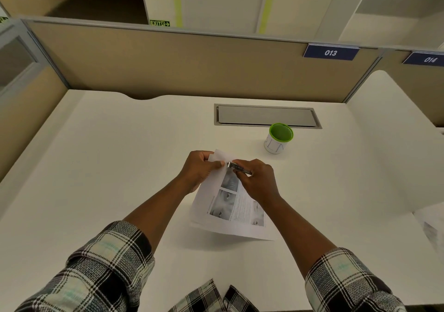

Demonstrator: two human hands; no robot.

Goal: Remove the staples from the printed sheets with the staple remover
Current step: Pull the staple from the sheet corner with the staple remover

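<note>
The right hand (258, 179) is curled round a metal staple remover (236, 166), pinching it between thumb and fingers, with the tool's tip set against the upper edge of the printed sheets (230, 206). The left hand (200, 169) grips the same top part of the sheets, thumb on the front and fingers folded behind, so the two hands almost meet at the tool. The top of the sheets is lifted off the desk (108, 167) while the lower edge rests on it, nearer the person. The front page shows several grey photographs and blocks of text; how many pages are in the bundle cannot be told. No staple can be made out at this size.

Beyond the right hand, well apart from the sheets, stands one white cup (278, 138) with a green rim and green inside; nothing can be seen in it. Just behind the cup a grey cable hatch (266, 115) is set into the desk, its lid closed. A further printed paper (430, 227) lies at the right edge of the desk. Two blue number signs hang on the partition (168, 64), reading 013 (331, 52) and 014 (430, 59).
</note>
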